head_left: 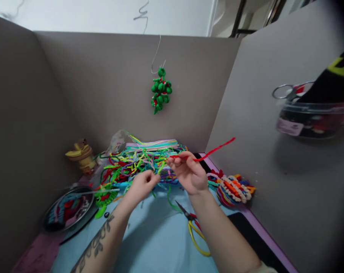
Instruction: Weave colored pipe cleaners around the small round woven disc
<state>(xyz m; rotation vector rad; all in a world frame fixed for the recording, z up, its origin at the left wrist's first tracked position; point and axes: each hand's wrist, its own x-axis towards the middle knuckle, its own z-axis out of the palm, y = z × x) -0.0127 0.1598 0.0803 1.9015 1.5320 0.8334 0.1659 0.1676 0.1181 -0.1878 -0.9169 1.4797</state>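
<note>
My right hand [190, 174] is raised palm up, its fingers pinched on a red pipe cleaner [217, 149] whose free end slants up to the right. Lower and to the left, my left hand [145, 184] is closed in a fist-like pinch. A lime-green strand [161, 167] shows at its fingertips, but I cannot tell if it is held or lies in the pile behind. Beyond both hands spreads a tangled heap of coloured pipe cleaners [126, 161]. Scissors with yellow handles [193, 231] lie on the blue cloth, beside my right forearm.
Grey panels [103, 87] enclose three sides. A green beaded-looking ornament [161, 91] hangs from a wire on the back panel. On the right are a clear holder [311, 119] with scissors and a bundle of colourful pieces [234, 189]; a round tray [68, 208] stands left.
</note>
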